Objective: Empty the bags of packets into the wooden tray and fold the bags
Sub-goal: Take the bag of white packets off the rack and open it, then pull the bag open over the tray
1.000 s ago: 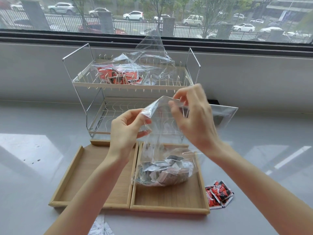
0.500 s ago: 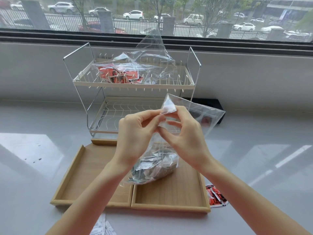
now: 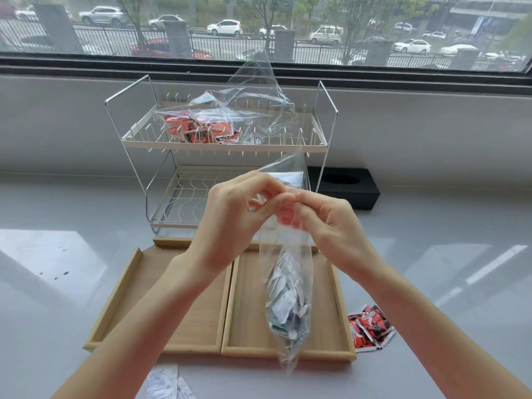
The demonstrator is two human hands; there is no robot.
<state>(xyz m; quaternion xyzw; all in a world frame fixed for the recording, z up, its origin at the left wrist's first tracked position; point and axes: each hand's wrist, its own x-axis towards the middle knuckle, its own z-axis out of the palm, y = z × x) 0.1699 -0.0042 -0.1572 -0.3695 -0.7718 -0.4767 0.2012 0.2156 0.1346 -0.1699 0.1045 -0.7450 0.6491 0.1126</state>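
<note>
- We see the left hand (image 3: 230, 223) and the right hand (image 3: 328, 226) close together, up above the wooden tray (image 3: 178, 321).
- Both hands pinch the top of a clear bag (image 3: 288, 283). The fingers are closed tight on the plastic, and the fingertips of the two hands meet there.
- The bag hangs straight down from the hands. It looks long and thin.
- Grey and white packets (image 3: 285, 309) sit bunched in the low part of the bag.
- The bottom of the bag hangs over the right half of the tray, and its tip reaches past the tray's front edge.
- The tray lies flat on the grey counter (image 3: 57, 283). It has two halves, and we see no loose packets in them.
- Some red packets (image 3: 370, 329) lie on the counter, just beside the tray's right edge.
- A few white packets (image 3: 164, 384) lie on the counter in front of the tray.
- Behind the tray stands a metal rack (image 3: 221, 145) with two shelves.
- A second clear bag (image 3: 230, 110) rests on the top shelf, with red packets inside it.
- A black box (image 3: 345, 188) sits on the counter to the right of the rack.
</note>
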